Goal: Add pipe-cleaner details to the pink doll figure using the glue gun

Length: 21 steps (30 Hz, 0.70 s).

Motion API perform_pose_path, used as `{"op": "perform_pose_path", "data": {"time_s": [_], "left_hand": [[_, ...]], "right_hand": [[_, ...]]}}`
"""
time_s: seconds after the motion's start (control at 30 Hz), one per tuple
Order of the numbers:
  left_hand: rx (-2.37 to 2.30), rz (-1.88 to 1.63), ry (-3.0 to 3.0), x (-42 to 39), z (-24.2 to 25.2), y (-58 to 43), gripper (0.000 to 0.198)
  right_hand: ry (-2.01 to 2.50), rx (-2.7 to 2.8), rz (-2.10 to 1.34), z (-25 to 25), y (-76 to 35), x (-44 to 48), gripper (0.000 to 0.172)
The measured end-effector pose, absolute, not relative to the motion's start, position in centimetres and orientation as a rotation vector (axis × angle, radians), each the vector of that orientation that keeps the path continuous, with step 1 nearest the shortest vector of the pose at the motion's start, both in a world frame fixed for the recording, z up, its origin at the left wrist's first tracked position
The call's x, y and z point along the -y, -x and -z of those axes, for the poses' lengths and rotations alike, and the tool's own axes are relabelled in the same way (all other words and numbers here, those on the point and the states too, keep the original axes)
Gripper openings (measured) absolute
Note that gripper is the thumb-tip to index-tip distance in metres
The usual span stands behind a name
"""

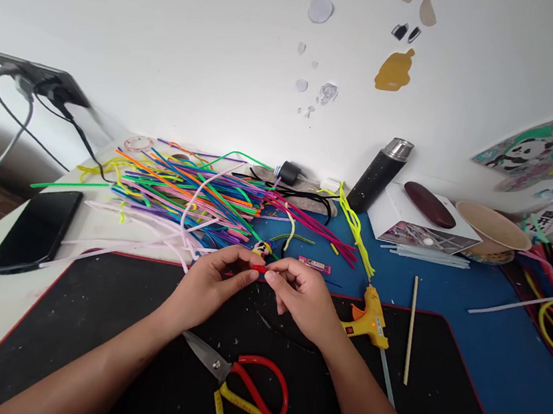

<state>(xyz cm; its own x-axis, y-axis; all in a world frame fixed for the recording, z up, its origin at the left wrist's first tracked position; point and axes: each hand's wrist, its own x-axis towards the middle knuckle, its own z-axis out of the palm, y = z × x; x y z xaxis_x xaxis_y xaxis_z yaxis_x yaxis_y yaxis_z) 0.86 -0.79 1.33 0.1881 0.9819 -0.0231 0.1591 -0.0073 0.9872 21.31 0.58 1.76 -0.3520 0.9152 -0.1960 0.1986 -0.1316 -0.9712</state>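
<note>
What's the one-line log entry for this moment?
left hand: pinching short red pipe-cleaner piece | right hand: pinching same piece | below: red-handled steel scissors on black mat | near right hand: yellow glue gun

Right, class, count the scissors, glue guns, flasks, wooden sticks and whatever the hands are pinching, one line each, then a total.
Scissors: 1
Glue gun: 1
Flask: 1
Wooden stick: 1
Red piece, pinched by left hand and right hand: 1
Total: 5

bare black mat (106, 320) left; scissors (245, 381) below, glue gun (368, 319) right
</note>
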Motion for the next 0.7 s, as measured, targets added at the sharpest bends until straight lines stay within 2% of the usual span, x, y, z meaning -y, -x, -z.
{"op": "perform_pose_path", "data": {"time_s": [0.3, 0.53, 0.7], "left_hand": [[-1.204, -0.952, -1.506, 0.98, -1.48, -1.16, 0.019], [-1.221, -0.942, -1.53, 0.96, -1.32, -1.02, 0.019], [-1.247, -0.997, -1.411, 0.62, -1.33, -0.52, 0.024]], "right_hand": [[1.293, 1.599, -1.463, -1.64, -21.29, -0.45, 0.019], [1.305, 1.644, -1.436, -1.48, -21.17, -0.17, 0.02], [1.304, 1.546, -1.282, -1.85, -21.68, -0.82, 0.023]]}}
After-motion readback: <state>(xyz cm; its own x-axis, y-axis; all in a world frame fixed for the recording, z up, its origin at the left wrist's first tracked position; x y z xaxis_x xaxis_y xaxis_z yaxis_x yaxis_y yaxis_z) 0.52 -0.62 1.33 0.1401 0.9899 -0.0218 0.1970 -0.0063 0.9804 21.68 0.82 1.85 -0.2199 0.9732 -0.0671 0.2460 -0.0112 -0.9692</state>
